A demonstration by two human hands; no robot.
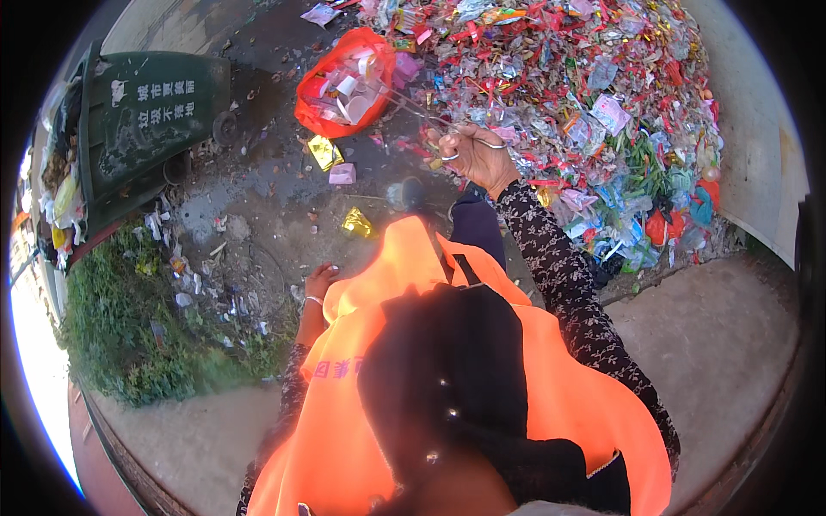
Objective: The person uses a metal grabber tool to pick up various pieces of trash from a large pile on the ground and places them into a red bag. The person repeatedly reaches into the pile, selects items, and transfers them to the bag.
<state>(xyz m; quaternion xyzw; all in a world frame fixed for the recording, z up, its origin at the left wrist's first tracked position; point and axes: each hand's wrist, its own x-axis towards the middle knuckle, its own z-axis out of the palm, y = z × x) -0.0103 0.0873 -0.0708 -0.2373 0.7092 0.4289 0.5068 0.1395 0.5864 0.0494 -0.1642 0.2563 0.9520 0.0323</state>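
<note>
My right hand (474,155) is closed on the ring handles of long metal tongs (423,113), with fingers through the loops. The thin arms of the tongs reach up and left to an open red plastic bag (310,119), which holds white cups and other waste; their tips are hard to make out among it. Low at my left side hangs my left hand (321,280), partly hidden by the orange vest, its fingers somewhat bent. Between hand and bag, a crumpled gold wrapper (358,222), a flat gold packet (325,153) and a pink packet (342,173) lie on the wet ground.
A large heap of mixed plastic waste (548,71) fills the upper right, against a pale wall (761,129). At left stands a full green wheeled bin (155,116). Below it are green weeds (122,322) and scattered litter, with a concrete edge (193,426) nearer me.
</note>
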